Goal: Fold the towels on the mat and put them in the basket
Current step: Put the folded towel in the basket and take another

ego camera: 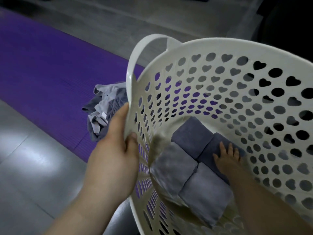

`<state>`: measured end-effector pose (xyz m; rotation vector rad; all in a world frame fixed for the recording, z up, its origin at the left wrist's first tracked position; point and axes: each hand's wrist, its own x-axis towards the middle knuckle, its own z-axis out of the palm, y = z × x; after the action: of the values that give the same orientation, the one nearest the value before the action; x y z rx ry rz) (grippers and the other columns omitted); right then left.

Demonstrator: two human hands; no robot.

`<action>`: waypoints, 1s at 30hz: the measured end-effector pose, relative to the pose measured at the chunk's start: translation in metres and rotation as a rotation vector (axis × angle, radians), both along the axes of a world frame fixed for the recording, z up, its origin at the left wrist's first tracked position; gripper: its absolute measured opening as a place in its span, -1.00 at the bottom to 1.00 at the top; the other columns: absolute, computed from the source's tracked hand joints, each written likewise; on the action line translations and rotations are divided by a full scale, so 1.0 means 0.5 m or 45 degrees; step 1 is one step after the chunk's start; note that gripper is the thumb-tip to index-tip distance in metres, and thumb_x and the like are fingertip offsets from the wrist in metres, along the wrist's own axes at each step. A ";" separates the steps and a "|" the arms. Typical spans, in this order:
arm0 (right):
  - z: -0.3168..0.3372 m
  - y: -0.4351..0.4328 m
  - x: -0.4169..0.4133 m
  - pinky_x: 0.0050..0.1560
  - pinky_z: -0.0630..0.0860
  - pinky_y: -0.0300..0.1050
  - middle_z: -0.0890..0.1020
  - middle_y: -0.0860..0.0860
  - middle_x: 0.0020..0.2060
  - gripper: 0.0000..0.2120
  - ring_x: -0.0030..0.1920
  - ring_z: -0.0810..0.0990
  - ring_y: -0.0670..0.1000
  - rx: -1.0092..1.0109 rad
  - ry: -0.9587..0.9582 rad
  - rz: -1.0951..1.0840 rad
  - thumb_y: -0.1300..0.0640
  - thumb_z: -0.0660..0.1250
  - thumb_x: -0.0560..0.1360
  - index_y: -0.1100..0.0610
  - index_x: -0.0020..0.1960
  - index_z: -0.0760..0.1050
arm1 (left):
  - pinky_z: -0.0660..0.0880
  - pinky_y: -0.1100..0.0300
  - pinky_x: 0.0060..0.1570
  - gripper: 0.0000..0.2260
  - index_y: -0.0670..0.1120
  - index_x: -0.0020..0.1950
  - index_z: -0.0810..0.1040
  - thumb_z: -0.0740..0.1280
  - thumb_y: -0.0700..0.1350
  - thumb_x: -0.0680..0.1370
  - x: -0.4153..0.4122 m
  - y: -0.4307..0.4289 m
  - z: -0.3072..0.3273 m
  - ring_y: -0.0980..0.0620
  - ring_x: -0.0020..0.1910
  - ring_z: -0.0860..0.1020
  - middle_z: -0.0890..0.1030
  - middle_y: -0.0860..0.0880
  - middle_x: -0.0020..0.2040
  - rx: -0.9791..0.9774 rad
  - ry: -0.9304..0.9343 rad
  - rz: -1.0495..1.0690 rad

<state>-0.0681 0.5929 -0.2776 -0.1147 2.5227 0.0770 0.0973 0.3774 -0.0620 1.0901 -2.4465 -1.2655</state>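
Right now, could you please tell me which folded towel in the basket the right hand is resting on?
The folded towel nearest the basket's right wall: the right hand lies flat on it, fingers spread, while the other three lie untouched.

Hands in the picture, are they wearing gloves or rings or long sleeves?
No. The left hand and the right hand are bare: no gloves, no rings, no watch or bracelet to be seen. The left arm and the right arm are bare too, with no sleeve as far up as the picture shows.
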 end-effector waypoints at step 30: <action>0.342 -0.811 0.079 0.32 0.32 0.03 0.33 0.14 0.37 -0.63 0.38 0.28 0.17 -0.288 0.087 0.819 0.13 0.14 0.57 0.13 0.37 0.32 | 0.47 0.11 0.08 -0.60 -0.02 0.09 0.54 0.02 0.10 0.47 0.082 -0.519 -0.076 -0.06 0.10 0.53 0.60 -0.04 0.11 -0.240 -0.661 -0.525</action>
<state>-0.0284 0.1876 -0.1065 -1.0224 2.4531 0.0516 0.1381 0.1178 -0.1003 0.9911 -3.2351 -0.8866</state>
